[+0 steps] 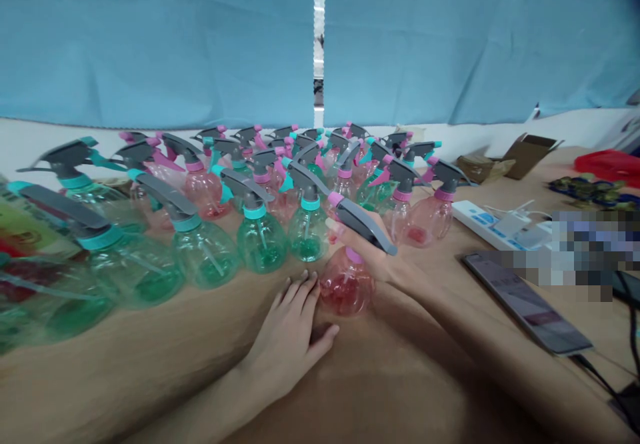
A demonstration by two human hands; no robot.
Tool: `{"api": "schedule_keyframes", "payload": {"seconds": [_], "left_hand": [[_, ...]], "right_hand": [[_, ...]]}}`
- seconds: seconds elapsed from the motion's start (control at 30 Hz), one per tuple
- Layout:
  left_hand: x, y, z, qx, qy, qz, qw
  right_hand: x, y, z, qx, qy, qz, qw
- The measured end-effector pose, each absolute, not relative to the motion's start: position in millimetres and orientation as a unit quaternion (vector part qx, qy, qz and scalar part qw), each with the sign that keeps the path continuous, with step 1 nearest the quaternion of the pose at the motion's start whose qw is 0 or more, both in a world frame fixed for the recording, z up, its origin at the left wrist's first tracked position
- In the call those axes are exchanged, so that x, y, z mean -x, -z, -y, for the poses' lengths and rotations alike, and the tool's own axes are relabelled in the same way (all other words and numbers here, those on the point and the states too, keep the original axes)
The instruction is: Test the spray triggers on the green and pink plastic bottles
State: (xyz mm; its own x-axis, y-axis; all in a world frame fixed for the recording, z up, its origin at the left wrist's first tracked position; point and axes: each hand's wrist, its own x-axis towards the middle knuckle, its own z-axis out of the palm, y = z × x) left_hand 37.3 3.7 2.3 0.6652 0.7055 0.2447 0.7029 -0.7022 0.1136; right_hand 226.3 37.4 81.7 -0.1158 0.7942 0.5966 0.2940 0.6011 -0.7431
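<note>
A pink spray bottle point(347, 287) with a grey trigger head and pink nozzle stands on the table in front of me. My right hand point(373, 247) is closed around its neck, just under the grey head, with some fingers hidden behind it. My left hand point(293, 331) lies palm down on the table to the left of that bottle, fingers stretched out and thumb apart, holding nothing. Its fingertips are close to the bottle's base; whether they touch it I cannot tell. Nearest beyond the left hand is a green spray bottle point(309, 231) with a turquoise collar.
Several green and pink spray bottles point(263, 241) crowd the table's back and left. To the right are a phone point(525, 301) with a cable, a white power strip point(493, 224), an open cardboard box point(530, 155) and red plastic point(607, 164). A blue curtain point(160, 44) hangs behind.
</note>
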Motion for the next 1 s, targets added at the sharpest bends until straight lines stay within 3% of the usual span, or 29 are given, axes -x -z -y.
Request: {"api": "schedule_keyframes", "payload": {"seconds": [0.4,1.0], "left_hand": [[-37.1,-3.4,-3.6,-0.914,-0.13,-0.383,-0.009],[-36.6,2.1,-4.5,-0.915,-0.139,-0.378,-0.029]], "right_hand": [[-226.7,-81.7,-35.3,0.332,-0.299,0.708,0.547],[-227.3,-75.9,-38.9,0.315,-0.299,0.706,0.56]]}}
